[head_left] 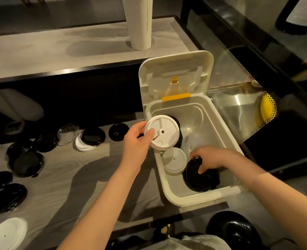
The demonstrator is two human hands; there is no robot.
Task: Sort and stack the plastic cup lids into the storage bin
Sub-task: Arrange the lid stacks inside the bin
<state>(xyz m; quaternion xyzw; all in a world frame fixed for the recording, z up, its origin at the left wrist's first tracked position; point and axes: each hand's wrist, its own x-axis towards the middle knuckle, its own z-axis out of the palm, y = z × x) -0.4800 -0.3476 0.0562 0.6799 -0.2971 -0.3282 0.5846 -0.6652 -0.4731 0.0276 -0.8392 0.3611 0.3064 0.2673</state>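
Far left on my feed, a plain white round plastic lid [6, 233] lies flat on the grey wood-grain worktop [77, 177]. Loose black round plastic lids [28, 163] are scattered behind it. Moving right, the left hand [136, 141] holds a slit white round plastic lid [162, 135] tilted over the left rim of the bin. Its fingers [140, 126] are curled behind the lid and the thumb lies across the top face, pinching it.

The white rectangular plastic storage bin [168, 186] stands at the worktop's right end with its hinged cover [176, 73] raised. Inside, a smaller white lid [175, 160] lies by the left wall. The right hand [208, 158] reaches into the bin. Its fingers [196, 154] are curled over the far edge of a glossy black round lid [201, 179] on the bin floor, with the thumb on top, gripping it.
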